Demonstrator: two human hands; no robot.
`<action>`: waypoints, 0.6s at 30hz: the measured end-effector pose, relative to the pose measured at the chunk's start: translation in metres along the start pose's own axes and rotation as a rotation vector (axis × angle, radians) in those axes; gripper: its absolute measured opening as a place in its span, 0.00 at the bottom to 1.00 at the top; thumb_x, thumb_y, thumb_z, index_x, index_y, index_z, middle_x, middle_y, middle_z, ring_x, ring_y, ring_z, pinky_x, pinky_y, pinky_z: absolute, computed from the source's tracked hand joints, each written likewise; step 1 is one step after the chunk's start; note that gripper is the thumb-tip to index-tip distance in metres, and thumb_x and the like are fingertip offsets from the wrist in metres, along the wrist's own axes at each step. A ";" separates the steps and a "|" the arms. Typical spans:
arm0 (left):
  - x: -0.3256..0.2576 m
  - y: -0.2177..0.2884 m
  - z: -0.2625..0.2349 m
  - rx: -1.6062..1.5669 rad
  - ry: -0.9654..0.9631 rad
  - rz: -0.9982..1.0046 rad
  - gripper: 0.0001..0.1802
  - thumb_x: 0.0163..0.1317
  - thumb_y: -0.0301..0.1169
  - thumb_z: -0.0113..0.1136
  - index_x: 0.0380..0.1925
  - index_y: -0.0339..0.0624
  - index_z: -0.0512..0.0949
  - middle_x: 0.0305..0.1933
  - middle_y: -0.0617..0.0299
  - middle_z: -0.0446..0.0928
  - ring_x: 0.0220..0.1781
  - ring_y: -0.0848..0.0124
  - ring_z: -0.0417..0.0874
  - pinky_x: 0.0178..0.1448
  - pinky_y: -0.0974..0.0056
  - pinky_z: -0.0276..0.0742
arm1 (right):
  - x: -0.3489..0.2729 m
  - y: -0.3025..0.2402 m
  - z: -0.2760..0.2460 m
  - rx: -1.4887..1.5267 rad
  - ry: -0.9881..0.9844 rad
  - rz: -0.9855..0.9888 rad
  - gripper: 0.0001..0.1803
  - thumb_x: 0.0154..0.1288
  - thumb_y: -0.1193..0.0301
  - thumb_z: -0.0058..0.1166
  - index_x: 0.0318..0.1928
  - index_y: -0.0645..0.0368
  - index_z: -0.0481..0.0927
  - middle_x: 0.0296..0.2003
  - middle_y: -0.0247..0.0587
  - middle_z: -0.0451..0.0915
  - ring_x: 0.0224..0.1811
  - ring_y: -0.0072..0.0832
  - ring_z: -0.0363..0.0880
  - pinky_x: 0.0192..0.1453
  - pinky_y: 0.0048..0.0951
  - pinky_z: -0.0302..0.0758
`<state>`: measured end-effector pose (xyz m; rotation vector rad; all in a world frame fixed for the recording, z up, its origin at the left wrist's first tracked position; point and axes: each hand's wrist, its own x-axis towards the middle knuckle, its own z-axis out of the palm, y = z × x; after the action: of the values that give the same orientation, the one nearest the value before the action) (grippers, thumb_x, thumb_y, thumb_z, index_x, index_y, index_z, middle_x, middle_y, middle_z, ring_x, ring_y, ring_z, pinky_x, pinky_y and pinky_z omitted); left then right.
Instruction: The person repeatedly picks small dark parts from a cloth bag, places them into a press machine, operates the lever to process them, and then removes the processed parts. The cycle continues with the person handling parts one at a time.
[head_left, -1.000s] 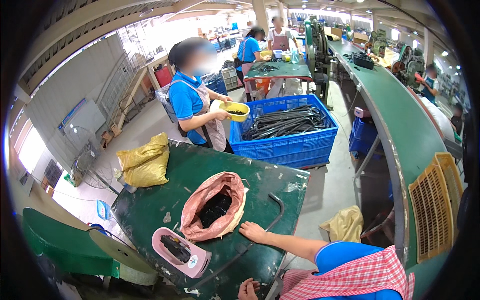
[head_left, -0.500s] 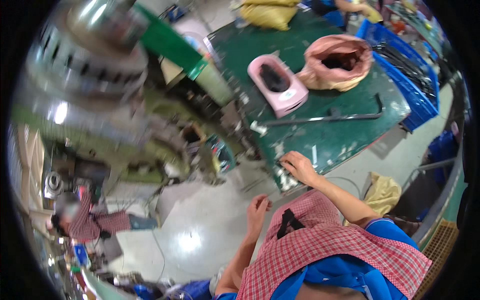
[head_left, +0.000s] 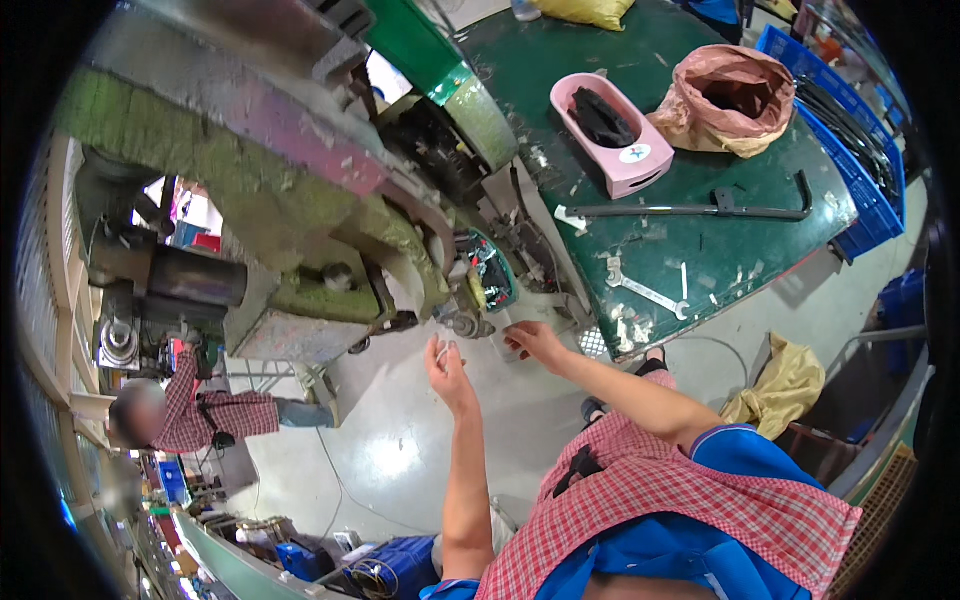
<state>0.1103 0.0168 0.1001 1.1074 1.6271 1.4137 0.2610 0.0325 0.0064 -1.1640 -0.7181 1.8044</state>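
Observation:
My left hand [head_left: 450,378] is raised beside the lower part of the green machine [head_left: 320,290], next to its rounded metal end [head_left: 466,325]. Its fingers point up, somewhat apart and loosely bent, with no clear object in them. On the other side of that metal end is my right hand [head_left: 537,343], just off the table's near left corner. Those fingers are curled together, and whatever they pinch is too small or hidden to name. A double-ended wrench [head_left: 648,291] lies on the green table [head_left: 740,265], near small white scraps [head_left: 630,328].
A black bent bar [head_left: 690,210] lies across the table. Beyond it are a pink holder [head_left: 640,165] with black contents and an open pinkish sack [head_left: 690,120]. A blue crate [head_left: 870,235] stands at right. Another person [head_left: 235,415] is at far left, by the machinery.
My right hand has left the table corner and moved left toward the machine. My left hand has risen and moved left. The wrench shows now, and the view has shifted.

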 end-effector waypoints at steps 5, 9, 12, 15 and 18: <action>0.016 0.017 0.010 0.194 0.069 0.331 0.22 0.60 0.27 0.52 0.56 0.34 0.67 0.52 0.56 0.70 0.51 0.67 0.70 0.54 0.64 0.68 | -0.014 0.008 -0.012 -0.072 -0.036 0.028 0.15 0.66 0.63 0.47 0.47 0.60 0.77 0.34 0.35 0.79 0.31 0.22 0.75 0.31 0.25 0.74; 0.039 0.006 0.019 -0.176 0.102 0.481 0.16 0.62 0.30 0.53 0.46 0.30 0.71 0.49 0.50 0.71 0.47 0.60 0.73 0.49 0.59 0.71 | -0.042 0.030 -0.053 -0.402 -0.243 -0.169 0.13 0.64 0.63 0.47 0.40 0.58 0.78 0.31 0.34 0.79 0.30 0.21 0.76 0.29 0.26 0.75; 0.044 0.015 -0.016 0.777 0.219 1.003 0.14 0.63 0.34 0.55 0.40 0.33 0.74 0.39 0.50 0.75 0.40 0.58 0.75 0.44 0.56 0.74 | -0.066 0.060 -0.074 -0.408 -0.213 -0.158 0.14 0.63 0.60 0.45 0.34 0.56 0.79 0.26 0.30 0.78 0.25 0.18 0.76 0.24 0.24 0.74; 0.028 0.041 -0.012 0.586 0.167 0.896 0.15 0.63 0.36 0.55 0.39 0.33 0.75 0.37 0.50 0.76 0.38 0.57 0.76 0.42 0.56 0.75 | -0.107 0.077 -0.094 -0.373 -0.103 -0.183 0.15 0.64 0.62 0.46 0.33 0.62 0.78 0.23 0.33 0.78 0.23 0.20 0.75 0.24 0.24 0.73; 0.022 0.053 0.000 0.433 0.085 0.754 0.15 0.63 0.36 0.55 0.39 0.33 0.75 0.37 0.49 0.76 0.37 0.56 0.76 0.42 0.55 0.75 | -0.158 0.073 -0.107 -0.334 -0.010 -0.127 0.15 0.64 0.62 0.46 0.34 0.61 0.78 0.23 0.32 0.78 0.23 0.20 0.75 0.24 0.23 0.73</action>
<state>0.1096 0.0386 0.1532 2.0955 1.7005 1.5958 0.3667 -0.1392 -0.0279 -1.2914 -1.1058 1.6245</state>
